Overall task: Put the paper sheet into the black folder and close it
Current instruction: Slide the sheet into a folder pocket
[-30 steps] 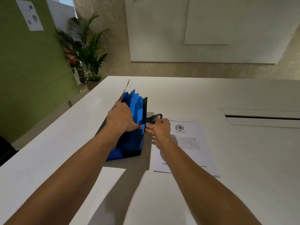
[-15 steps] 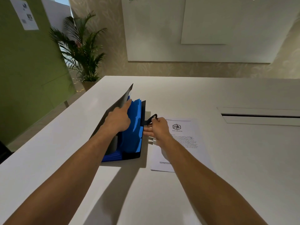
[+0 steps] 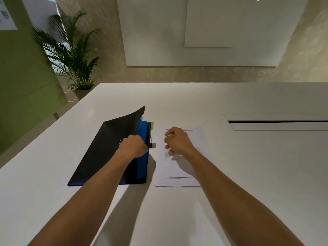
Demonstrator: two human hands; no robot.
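The black folder (image 3: 101, 150) lies left of centre on the white table (image 3: 248, 174). Its cover is lowered over the blue dividers (image 3: 143, 132), with the far corner curling up. My left hand (image 3: 132, 147) is closed on the cover's right edge, beside a small black clasp (image 3: 150, 141). The printed paper sheet (image 3: 177, 180) lies flat just right of the folder. My right hand (image 3: 177, 140) is over the sheet's upper half, its fingers loosely curled and nothing in them. Whether the fingertips touch the paper is unclear.
A long recessed cable slot (image 3: 276, 122) runs across the table at the right. A potted palm (image 3: 74, 55) and a green partition (image 3: 21, 77) stand beyond the table's left edge. The table's left edge slants close to the folder.
The folder's cover has come down from nearly upright to almost flat over the blue dividers. My right hand has let go of the clasp and moved right, over the paper.
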